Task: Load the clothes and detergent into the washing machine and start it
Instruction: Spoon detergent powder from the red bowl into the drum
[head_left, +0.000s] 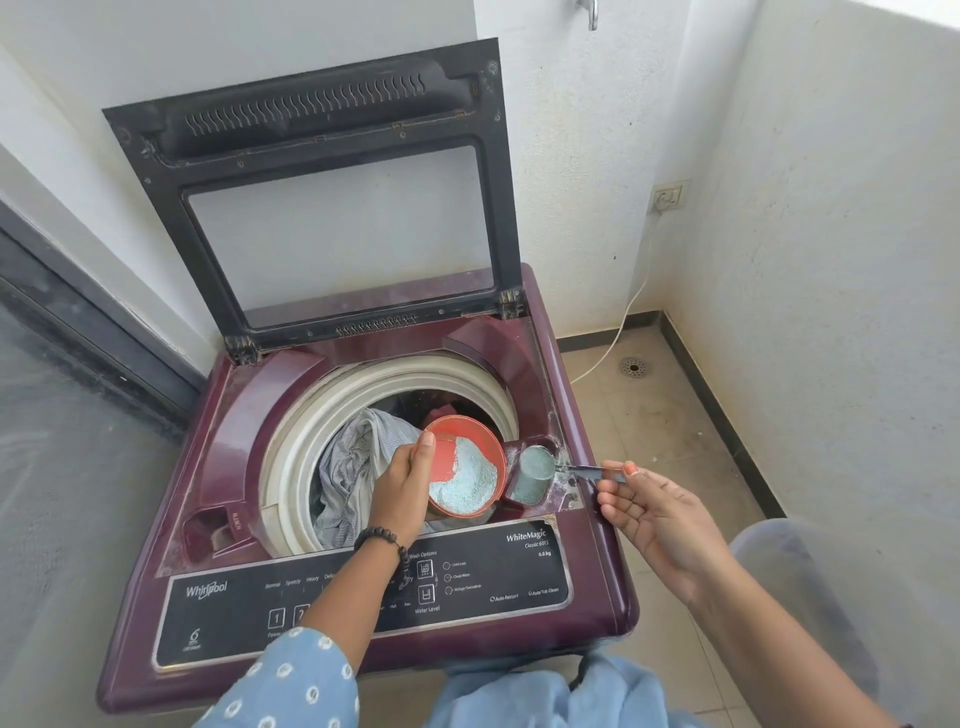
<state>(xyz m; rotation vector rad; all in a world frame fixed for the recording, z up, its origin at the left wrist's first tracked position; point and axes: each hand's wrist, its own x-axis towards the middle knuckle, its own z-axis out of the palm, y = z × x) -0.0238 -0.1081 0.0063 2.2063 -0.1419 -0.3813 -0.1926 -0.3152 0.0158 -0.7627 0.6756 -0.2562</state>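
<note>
A maroon top-load washing machine (571, 395) stands with its lid (317, 171) raised. Grey clothes (353, 457) lie in the drum. My left hand (400, 483) grips an orange tub (444, 457) tilted over the drum, with pale blue detergent powder (465, 480) inside. My right hand (654, 504) pinches the handle of a small scoop (537, 462) full of powder. The scoop hangs over the detergent compartment (527, 493) at the drum's right edge.
The black control panel (493, 577) runs along the machine's front. White walls close in behind and to the right. A socket (670, 196) with a white cable (623, 322) is on the back wall, and a floor drain (634, 367) sits in the tiled corner. A dark door frame (78, 312) is at left.
</note>
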